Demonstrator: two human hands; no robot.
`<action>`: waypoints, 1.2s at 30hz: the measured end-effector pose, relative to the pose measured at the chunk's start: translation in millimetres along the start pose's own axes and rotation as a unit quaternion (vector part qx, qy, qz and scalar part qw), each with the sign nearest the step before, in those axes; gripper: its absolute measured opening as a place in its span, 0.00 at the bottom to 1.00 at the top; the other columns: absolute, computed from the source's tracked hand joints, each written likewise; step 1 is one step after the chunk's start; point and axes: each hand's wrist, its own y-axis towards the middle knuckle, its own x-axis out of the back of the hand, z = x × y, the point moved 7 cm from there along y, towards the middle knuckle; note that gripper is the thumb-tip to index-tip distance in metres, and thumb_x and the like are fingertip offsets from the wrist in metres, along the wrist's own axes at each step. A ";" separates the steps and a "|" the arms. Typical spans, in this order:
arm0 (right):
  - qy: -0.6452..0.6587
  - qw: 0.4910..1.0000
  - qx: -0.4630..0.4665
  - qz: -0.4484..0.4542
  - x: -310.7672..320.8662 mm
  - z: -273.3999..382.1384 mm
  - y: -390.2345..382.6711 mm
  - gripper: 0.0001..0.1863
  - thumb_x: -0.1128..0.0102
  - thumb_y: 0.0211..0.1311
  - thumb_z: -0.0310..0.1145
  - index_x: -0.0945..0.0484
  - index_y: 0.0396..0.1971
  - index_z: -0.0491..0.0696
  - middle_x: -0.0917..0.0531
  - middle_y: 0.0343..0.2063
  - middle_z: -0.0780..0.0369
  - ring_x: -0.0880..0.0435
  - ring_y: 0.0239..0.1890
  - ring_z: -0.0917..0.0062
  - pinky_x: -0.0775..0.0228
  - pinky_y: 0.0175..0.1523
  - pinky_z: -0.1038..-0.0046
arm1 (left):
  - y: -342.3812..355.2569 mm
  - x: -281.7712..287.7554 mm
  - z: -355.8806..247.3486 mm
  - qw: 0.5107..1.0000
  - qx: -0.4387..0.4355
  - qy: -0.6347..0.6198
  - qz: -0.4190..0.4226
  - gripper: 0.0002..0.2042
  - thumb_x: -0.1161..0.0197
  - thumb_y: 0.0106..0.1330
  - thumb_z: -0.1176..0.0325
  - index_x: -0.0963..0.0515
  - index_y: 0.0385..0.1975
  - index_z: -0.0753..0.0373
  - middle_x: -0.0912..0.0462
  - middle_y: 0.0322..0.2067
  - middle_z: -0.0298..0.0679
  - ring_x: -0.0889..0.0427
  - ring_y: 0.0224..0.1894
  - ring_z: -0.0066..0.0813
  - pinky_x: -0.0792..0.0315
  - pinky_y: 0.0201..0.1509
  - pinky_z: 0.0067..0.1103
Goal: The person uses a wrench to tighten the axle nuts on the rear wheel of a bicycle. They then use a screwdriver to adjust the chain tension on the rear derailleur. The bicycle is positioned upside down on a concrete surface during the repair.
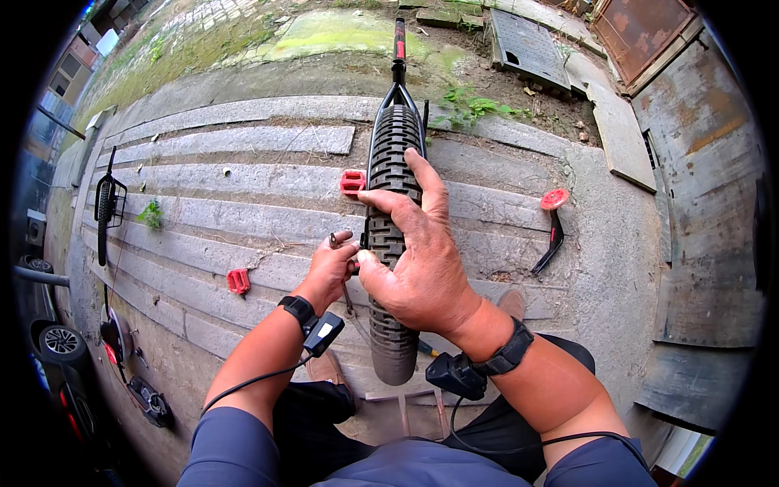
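Observation:
A small bicycle wheel with a knobbly black tyre (395, 134) stands upright before me, set in a black fork (399, 77) whose tube points away. My right hand (422, 252) lies over the tyre, gripping it, with thumb and index finger at its left side and other fingers partly hidden. Left of the wheel, near its middle, my left hand (329, 268) is closed with the fingertips pinched. A small dark piece shows at those fingers, too small to name. Just beyond lies a red pedal (352, 182), and another red pedal (238, 281) rests farther left.
Stone slabs (243, 211) pave the ground. On the right lies a curved black part with a red round end (554, 200). A wheel with a black basket (105, 203) and a black part (151, 401) lie left, near a parked car (61, 345). Metal sheets (698, 203) line the right.

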 end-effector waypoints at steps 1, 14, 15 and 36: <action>0.001 1.000 0.003 -0.001 -0.3 1.2 0.4 0.30 0.35 0.45 0.30 0.24 0.54 0.50 0.46 0.68 0.41 0.44 0.72 0.47 0.46 0.71 0.59 | 3.7 4.2 2.4 1.000 0.004 0.005 0.004 0.20 0.38 0.68 0.68 0.31 0.58 0.62 0.20 0.37 0.34 0.28 0.19 0.15 0.42 0.17 0.14; 0.005 1.000 0.002 0.002 -1.3 1.4 1.0 0.30 0.35 0.45 0.29 0.24 0.54 0.49 0.46 0.68 0.42 0.44 0.72 0.48 0.45 0.71 0.59 | -2.4 8.0 -4.8 0.999 -0.006 0.034 -0.025 0.22 0.42 0.69 0.66 0.35 0.62 0.63 0.19 0.39 0.39 0.30 0.18 0.16 0.40 0.17 0.16; 0.010 1.000 0.003 0.003 -2.9 2.8 1.6 0.30 0.35 0.45 0.29 0.24 0.54 0.49 0.46 0.68 0.42 0.44 0.72 0.48 0.45 0.71 0.59 | 6.4 18.0 2.7 0.999 -0.017 0.024 -0.013 0.22 0.42 0.70 0.65 0.35 0.61 0.63 0.19 0.38 0.39 0.30 0.17 0.16 0.40 0.17 0.17; 0.002 1.000 0.006 -0.004 -0.9 0.7 2.2 0.29 0.36 0.46 0.28 0.23 0.54 0.49 0.45 0.68 0.42 0.46 0.73 0.50 0.46 0.71 0.60 | 16.6 25.8 9.5 1.000 -0.014 -0.016 0.019 0.16 0.46 0.73 0.62 0.31 0.56 0.62 0.18 0.39 0.38 0.30 0.17 0.18 0.41 0.15 0.17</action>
